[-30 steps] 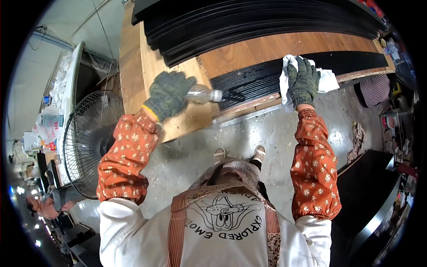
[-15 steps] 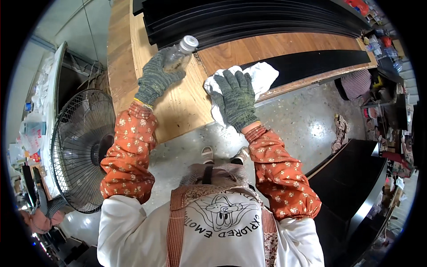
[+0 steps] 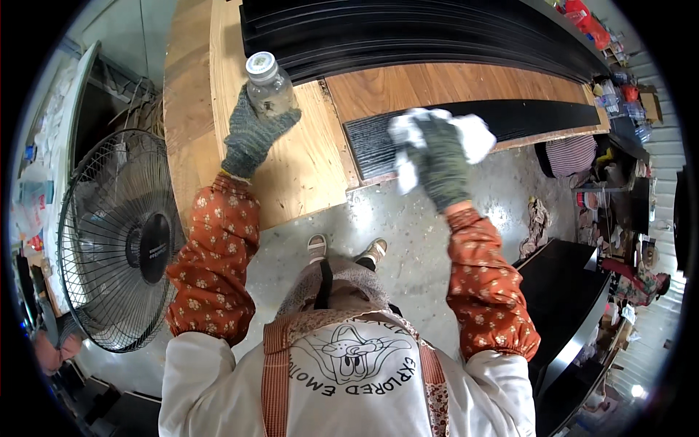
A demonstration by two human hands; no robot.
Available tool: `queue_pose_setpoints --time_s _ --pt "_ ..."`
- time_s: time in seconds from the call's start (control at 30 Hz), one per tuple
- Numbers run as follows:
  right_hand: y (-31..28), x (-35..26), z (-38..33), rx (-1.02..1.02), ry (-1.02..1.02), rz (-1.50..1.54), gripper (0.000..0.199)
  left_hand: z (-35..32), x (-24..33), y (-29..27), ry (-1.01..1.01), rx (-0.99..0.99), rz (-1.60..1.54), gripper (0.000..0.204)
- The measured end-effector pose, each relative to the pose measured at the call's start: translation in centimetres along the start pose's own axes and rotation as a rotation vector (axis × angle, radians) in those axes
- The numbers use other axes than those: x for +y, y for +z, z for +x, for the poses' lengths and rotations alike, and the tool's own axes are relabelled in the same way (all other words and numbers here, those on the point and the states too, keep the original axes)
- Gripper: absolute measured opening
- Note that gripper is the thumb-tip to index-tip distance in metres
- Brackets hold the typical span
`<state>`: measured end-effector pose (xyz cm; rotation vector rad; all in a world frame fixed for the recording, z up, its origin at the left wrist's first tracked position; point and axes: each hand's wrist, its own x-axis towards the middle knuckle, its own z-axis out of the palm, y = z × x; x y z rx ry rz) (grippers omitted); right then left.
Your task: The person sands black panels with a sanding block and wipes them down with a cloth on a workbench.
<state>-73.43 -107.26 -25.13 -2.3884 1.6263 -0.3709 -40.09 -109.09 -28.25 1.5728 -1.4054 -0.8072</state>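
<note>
My left hand, in a dark grey-green knit glove, is wrapped round a clear bottle with a white cap. It holds the bottle tilted over the wooden worktable. A white cloth is under my right hand, which wears the same kind of glove and is smeared by motion. The cloth lies on a long black board with a grained face, along the table's near edge. The board's left end shows bare beside the cloth.
Long black boards are stacked at the back of the table. On the left stands a large caged fan. A dark panel is at the lower right, and a striped bundle lies past the table's right end.
My right hand and the cloth have slid right along the black board, uncovering its left end. The bottle has tipped to the left in my left hand.
</note>
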Motion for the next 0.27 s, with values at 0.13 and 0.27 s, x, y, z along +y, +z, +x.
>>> queue_pose_setpoints --time_s 0.13,0.27 --pt "2.1 2.0 -0.8 0.298 -0.041 -0.168 0.036 -1.0 0.9 1.3 0.003 -0.009 -0.131 0.087" --pt "5.3 -4.5 -1.7 0.051 -0.241 -0.003 0.074 -1.5 0.8 1.2 0.256 -0.002 -0.159 0.091"
